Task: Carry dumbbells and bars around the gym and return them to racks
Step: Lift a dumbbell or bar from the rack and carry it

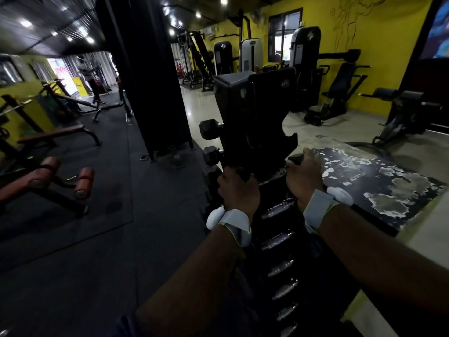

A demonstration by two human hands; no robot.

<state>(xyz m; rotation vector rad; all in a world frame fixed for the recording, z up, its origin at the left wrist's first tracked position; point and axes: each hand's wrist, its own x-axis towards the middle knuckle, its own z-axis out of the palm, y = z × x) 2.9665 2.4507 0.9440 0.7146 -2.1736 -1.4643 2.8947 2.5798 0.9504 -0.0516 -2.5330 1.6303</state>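
Your left grip [237, 188] is wrapped tight, its fingers curled round the left end of a black dumbbell with blocky rubber heads and a grey steel handle [273, 176]. Your right grip [303, 175] is cupped over the other head, fingers bent down its far side and thumb on the near side. Neither shows any slack, though the dim light hides exactly where the fingertips sit. That dumbbell lies crosswise between your two grips at the lower part of the tall black steel rack with notched uprights [255, 113]. It sits just above the column of racked dumbbells with knurled chrome handles [277, 239] that runs down the rack toward you. Whether it already rests in a cradle or hangs in your grips, I cannot tell. Two more black hexagonal heads [210, 128] stick out past the rack's left edge higher up. Treat the dumbbell as heavy and wholly rigid, with nothing in it that will flex or give. The rubber heads should offer decent friction, but they are broad, so a cupped hold depends on squeeze from both sides at once. The handle would be the surest place for a single grip. With two grips on the heads, keep your fingers on the outer faces and tops, never underneath or against the notches, because that is where the weight would pinch them as it seats. A slip would likely not hurt the dumbbell, but it could strike the chrome handles below.
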